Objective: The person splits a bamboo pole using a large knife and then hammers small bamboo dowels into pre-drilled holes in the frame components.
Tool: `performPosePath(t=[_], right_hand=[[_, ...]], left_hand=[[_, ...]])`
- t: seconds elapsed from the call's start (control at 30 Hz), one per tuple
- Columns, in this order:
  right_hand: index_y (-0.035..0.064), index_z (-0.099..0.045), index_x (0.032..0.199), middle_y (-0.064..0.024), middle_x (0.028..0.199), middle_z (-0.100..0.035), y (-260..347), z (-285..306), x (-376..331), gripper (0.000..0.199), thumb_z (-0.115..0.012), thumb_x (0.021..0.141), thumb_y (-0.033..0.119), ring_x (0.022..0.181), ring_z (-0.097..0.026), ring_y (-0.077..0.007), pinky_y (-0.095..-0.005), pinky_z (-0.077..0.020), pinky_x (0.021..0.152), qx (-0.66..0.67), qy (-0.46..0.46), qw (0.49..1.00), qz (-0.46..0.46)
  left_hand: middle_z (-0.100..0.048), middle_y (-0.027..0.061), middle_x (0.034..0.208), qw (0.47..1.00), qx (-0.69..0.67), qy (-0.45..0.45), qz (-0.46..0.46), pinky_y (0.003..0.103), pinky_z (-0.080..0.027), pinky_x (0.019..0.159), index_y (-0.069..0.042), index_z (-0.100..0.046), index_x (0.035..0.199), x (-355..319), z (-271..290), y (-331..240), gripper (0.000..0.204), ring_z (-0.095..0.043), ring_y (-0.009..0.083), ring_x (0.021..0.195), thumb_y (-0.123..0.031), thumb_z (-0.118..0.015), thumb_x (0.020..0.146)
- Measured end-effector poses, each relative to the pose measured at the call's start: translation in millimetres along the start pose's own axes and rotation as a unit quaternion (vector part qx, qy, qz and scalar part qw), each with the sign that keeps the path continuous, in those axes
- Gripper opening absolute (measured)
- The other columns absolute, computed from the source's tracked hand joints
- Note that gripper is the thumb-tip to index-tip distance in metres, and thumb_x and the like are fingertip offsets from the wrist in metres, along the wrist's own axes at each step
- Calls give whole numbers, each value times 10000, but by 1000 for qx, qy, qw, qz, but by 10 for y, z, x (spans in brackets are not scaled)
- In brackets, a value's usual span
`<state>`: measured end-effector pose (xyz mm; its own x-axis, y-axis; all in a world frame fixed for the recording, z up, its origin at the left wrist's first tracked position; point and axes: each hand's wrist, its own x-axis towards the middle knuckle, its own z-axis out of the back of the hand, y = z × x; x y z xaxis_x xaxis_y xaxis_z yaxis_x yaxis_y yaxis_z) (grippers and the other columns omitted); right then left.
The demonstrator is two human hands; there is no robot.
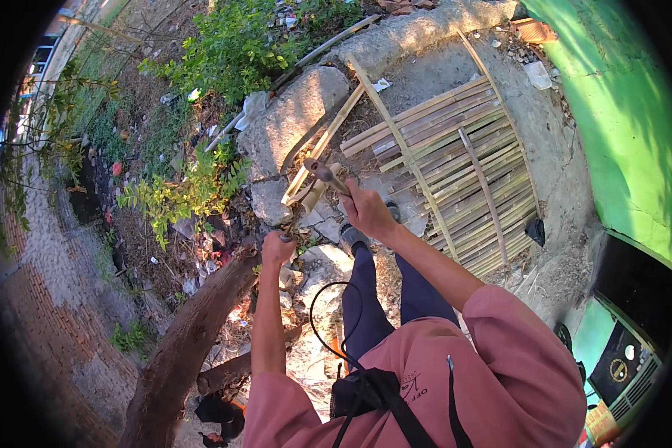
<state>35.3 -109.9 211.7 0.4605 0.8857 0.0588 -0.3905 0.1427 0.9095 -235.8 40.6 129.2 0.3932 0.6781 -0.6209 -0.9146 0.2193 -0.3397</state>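
Observation:
My right hand (367,211) is shut on the wooden handle of a hammer (322,174), whose metal head is raised above a bundle of bamboo strips (311,188). My left hand (277,247) is closed lower down on something small near the end of those strips; what it holds is hidden by the fingers. A panel of woven bamboo slats (455,172) lies on the concrete beyond my right hand. My legs in dark trousers stand between both arms.
A thick tree trunk (187,343) leans at the lower left. Concrete curb blocks (291,119) and green shrubs (239,45) lie ahead, litter on the soil (172,254) to the left. A green wall (620,112) rises at the right. A black strap bag (366,392) hangs at my chest.

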Motion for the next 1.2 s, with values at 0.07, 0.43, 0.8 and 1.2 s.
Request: performPosePath(t=[0.07,0.43,0.8,1.2], right_hand=[[-22,-513,1061,-271,666,-615,-374,-26,-49,271,-526,1031,247,671,-645,-497,-562,-500,573,-75,51,994,-62],[-14,-500,1059,-279,661,-610,-430,-6,-41,269,-515,1036,253,665,-638,-507,-567,-499,587,-141,83,977,-140],[-9,-535,1087,-286,672,-631,-957,-132,-371,306,-516,1033,292,671,-654,-493,-570,-520,620,-151,130,966,-164],[-8,-525,980,-264,618,-584,-298,-203,37,258,-492,1050,238,626,-611,-492,-568,-433,557,-2,10,992,-128]], left_hand=[[-667,222,675,998,-8,-13,-53,467,-511,648,24,-721,810,86,-111,-190,318,-671,407,664,-291,-732,762],[-684,251,762,999,18,8,-44,507,-525,718,-5,-741,837,132,-86,-368,310,-676,444,771,-306,-720,765],[-705,267,841,998,26,49,13,510,-548,782,-22,-770,901,201,-308,-91,381,-687,446,848,-364,-756,736],[-720,256,953,997,76,-15,-24,491,-559,849,-66,-772,996,77,-131,3,349,-695,418,913,-289,-728,731]])
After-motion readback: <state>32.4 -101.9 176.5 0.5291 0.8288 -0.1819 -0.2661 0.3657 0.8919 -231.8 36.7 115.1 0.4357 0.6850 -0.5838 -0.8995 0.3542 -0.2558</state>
